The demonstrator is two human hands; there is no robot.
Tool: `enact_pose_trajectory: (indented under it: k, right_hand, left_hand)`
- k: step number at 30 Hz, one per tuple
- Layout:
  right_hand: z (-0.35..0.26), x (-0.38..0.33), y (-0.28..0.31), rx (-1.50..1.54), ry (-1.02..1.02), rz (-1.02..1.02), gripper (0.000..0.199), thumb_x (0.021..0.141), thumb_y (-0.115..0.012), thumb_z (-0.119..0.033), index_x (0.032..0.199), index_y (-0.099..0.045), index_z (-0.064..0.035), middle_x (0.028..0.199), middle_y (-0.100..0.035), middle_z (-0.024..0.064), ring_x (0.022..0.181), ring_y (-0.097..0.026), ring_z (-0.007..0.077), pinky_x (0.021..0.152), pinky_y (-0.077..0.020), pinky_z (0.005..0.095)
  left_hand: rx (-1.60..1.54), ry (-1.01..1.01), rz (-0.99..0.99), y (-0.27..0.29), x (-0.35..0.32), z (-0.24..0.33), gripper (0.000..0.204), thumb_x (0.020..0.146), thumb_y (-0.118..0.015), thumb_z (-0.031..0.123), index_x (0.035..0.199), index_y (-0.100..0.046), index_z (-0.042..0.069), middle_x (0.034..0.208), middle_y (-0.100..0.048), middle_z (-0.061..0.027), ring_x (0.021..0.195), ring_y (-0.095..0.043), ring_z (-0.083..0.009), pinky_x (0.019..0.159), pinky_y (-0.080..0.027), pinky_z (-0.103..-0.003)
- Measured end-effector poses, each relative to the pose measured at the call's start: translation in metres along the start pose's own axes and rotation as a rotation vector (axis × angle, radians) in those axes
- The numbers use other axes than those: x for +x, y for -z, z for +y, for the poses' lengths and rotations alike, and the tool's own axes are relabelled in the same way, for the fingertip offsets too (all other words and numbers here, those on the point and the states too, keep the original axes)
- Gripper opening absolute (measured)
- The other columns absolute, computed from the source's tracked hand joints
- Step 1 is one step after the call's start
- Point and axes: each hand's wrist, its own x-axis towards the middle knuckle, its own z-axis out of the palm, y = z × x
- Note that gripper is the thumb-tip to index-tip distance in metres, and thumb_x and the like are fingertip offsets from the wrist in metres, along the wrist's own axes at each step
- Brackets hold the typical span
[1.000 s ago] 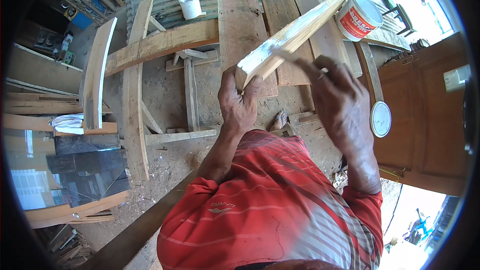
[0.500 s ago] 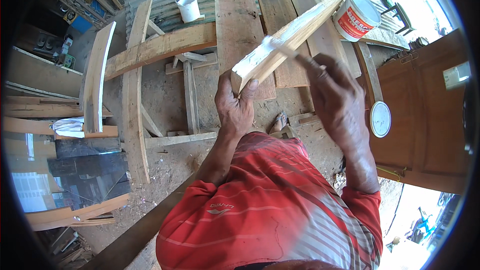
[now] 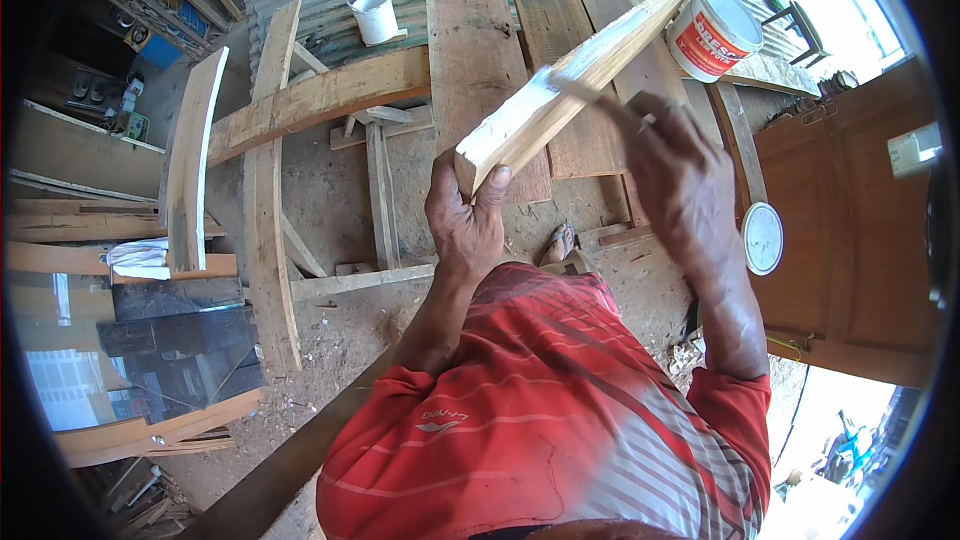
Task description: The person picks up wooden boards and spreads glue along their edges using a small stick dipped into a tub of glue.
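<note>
My left hand (image 3: 466,220) grips the near end of a squared wooden beam (image 3: 560,125), thumb on its side and fingers around the far side. The beam slants up and away to the right, its far end by a labelled white bucket (image 3: 714,32). A white coating covers its upper face. In my closed right hand (image 3: 685,175) is a paintbrush (image 3: 592,96), blurred by motion. Its whitish tip touches or hovers just over the coated face, around the beam's middle.
Broad planks (image 3: 475,50) lie beyond the beam. A smaller white pail (image 3: 374,18) stands at the back, left of them. A round white lid (image 3: 762,238) is at the right, near a brown wooden panel (image 3: 850,230). Another upright-looking board (image 3: 196,160) has a white edge, far left.
The paintbrush tip has shifted slightly right along the coated face. The beam's near end has moved a little left and down with my left hand.
</note>
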Motion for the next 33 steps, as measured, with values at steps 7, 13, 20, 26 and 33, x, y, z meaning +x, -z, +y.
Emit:
enact_pose_trajectory:
  k: [7, 13, 20, 26, 33]
  right_hand:
    - [0.011, 0.004, 0.008, 0.065, -0.071, 0.082, 0.047, 0.087, -0.069, -0.001, 0.131, -0.068, -0.0164, 0.107, -0.065, 0.0061, 0.095, -0.067, 0.0271, 0.077, -0.0568, 0.0401]
    - [-0.001, -0.002, 0.006, 0.177, 0.008, -0.011, 0.039, 0.090, -0.072, 0.000, 0.127, -0.072, -0.0136, 0.107, -0.068, 0.0086, 0.091, -0.070, 0.0280, 0.076, -0.0561, 0.0413]
    - [0.025, 0.004, 0.005, 0.108, -0.075, 0.008, 0.041, 0.089, -0.069, 0.000, 0.127, -0.069, -0.0132, 0.107, -0.066, 0.0071, 0.096, -0.068, 0.0265, 0.079, -0.0574, 0.0403]
    - [-0.010, -0.008, 0.007, 0.197, 0.200, -0.013, 0.067, 0.071, -0.076, -0.009, 0.137, -0.065, -0.0100, 0.105, -0.062, 0.0060, 0.088, -0.066, 0.0222, 0.074, -0.0569, 0.0364]
    - [0.016, 0.000, -0.004, 0.032, -0.004, 0.000, 0.049, 0.085, -0.072, -0.001, 0.131, -0.070, -0.0163, 0.111, -0.066, 0.0050, 0.091, -0.069, 0.0244, 0.074, -0.0579, 0.0395]
  left_hand:
    - [0.031, -0.001, -0.005, -0.001, -0.001, 0.003, 0.041, 0.102, -0.070, 0.024, 0.130, -0.056, -0.002, 0.117, -0.065, -0.0111, 0.109, -0.063, -0.0181, 0.094, -0.051, -0.033]
    - [0.047, -0.024, -0.003, -0.002, 0.002, 0.005, 0.041, 0.103, -0.069, 0.023, 0.131, -0.055, -0.003, 0.119, -0.066, -0.0119, 0.112, -0.064, -0.0184, 0.096, -0.051, -0.033]
    - [0.029, -0.006, 0.002, -0.007, -0.005, 0.000, 0.041, 0.102, -0.069, 0.022, 0.132, -0.055, -0.003, 0.120, -0.065, -0.0116, 0.112, -0.064, -0.0181, 0.096, -0.051, -0.032]
    - [0.040, -0.031, 0.000, -0.009, -0.004, -0.002, 0.040, 0.102, -0.070, 0.023, 0.131, -0.056, -0.003, 0.118, -0.064, -0.0116, 0.109, -0.064, -0.0181, 0.094, -0.051, -0.032]
    - [0.065, -0.006, 0.000, -0.006, -0.007, -0.005, 0.040, 0.101, -0.071, 0.023, 0.130, -0.056, -0.002, 0.117, -0.064, -0.0119, 0.108, -0.064, -0.0187, 0.093, -0.052, -0.032]
